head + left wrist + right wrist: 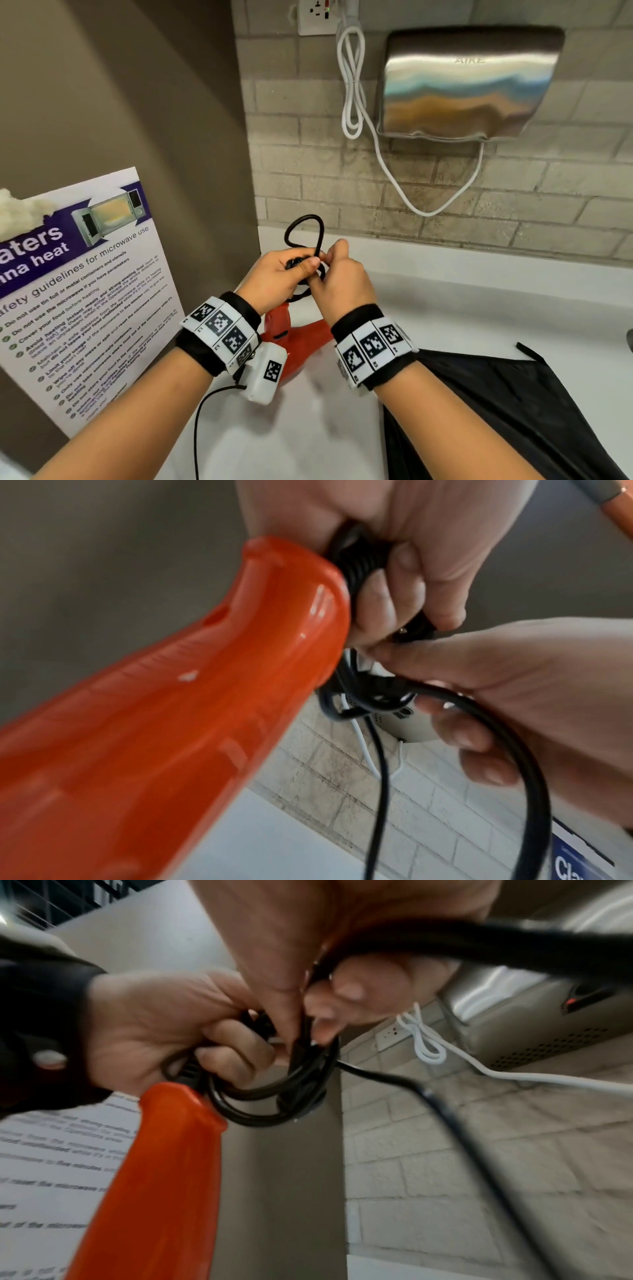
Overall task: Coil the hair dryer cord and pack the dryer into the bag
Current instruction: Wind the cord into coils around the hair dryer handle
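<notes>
- Head view shows our two hands close together above the white counter (479, 308), and they touch.
- Our left hand (274, 277) curls tight around the wound loops of the black cord (305, 229), right at the end of the handle. We think this keeps the loops from falling apart.
- Our right hand (342, 277) pinches one strand of cord, so we can lay the next loop on.
- One loop sticks up past our fingers, free in the air.
- Our red hair dryer (294, 339) hangs below our left wrist, close over the counter.
- Our black bag (513, 404) lies flat on the counter, just to the right, not yet used.
- On the left, a brown wall with a poster (85, 291) stands close, so we have little room there.
- On the right, the counter gives us more room to move.
</notes>
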The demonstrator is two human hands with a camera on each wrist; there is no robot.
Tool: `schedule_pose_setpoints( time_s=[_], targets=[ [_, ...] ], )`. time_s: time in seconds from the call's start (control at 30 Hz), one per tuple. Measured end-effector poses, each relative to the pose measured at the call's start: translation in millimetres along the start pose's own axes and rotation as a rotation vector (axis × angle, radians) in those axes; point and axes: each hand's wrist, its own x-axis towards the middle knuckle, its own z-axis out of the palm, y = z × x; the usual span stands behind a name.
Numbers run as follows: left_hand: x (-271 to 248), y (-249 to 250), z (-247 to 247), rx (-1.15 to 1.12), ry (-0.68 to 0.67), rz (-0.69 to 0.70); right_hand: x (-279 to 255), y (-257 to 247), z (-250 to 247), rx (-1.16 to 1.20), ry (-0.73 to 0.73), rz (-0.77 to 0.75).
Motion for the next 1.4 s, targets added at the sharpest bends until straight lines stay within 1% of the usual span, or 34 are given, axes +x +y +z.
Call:
schedule_pose_setpoints(
  time_s=[0.07,0.13,0.23,0.33,0.4,0.5,0.57,0.67,0.73,0.8,0.9,1.0,1.13,1.27,1.33,1.4],
  targets=[
    [-0.9,-0.7,3.5,-0.016,-0.009,0.01,4.0,1.0,-0.3,0.022,0.019,0.037],
    [-0.3,-2.9,5.3,0.004,-0.006,0.03,5.0,4.3,2.6,-0.014,0.019,0.044],
    [-0.1,-7.1,0.6,0.005,0.007,0.019,0.2,12.5,11.1,-0.124,0.027,-0.032],
    [-1.6,-6.0,-5.2,-0.018,0.025,0.001,-2.2,21.0,12.9,-0.067,0.007,-0.124],
    [-4.0,0.3,-6.7,-0.03,0.017,0.004,1.6,26.9,10.3,-0.017,-0.085,-0.13],
    [-8.3,5.4,-5.3,-0.041,-0.033,0.004,10.9,33.3,10.1,0.158,-0.317,-0.078],
    [-10.2,3.2,-6.4,-0.072,-0.055,-0.011,15.6,37.3,14.2,0.265,-0.432,-0.061],
    [-13.2,2.7,-7.2,-0.068,-0.078,-0.028,18.8,42.6,20.9,0.366,-0.49,-0.014],
    [-15.9,7.9,-5.8,-0.063,-0.096,-0.006,19.3,44.2,24.0,0.437,-0.509,-0.003],
    [-18.0,15.1,-3.6,-0.07,-0.112,0.021,19.5,44.5,25.1,0.454,-0.511,-0.032],
    [-17.2,12.6,-6.0,-0.087,-0.085,0.017,19.9,45.0,20.6,0.457,-0.498,-0.085],
    [-16.2,5.3,-9.6,-0.051,-0.082,0.012,20.8,48.0,12.4,0.41,-0.52,-0.121],
    [-14.7,-0.9,-13.9,-0.043,-0.04,0.024,26.0,58.7,0.8,0.211,-0.614,-0.107],
    [-15.8,-2.9,-18.2,-0.043,0.003,0.023,27.6,75.4,-10.3,0.08,-0.729,-0.113],
    [-16.1,-4.1,-18.7,-0.039,0.004,0.024,27.7,85.3,-10.5,0.018,-0.709,-0.105],
    [-17.1,-4.9,-19.5,-0.038,0.017,0.024,30.2,102.0,-7.1,-0.044,-0.599,-0.011]
  ],
)
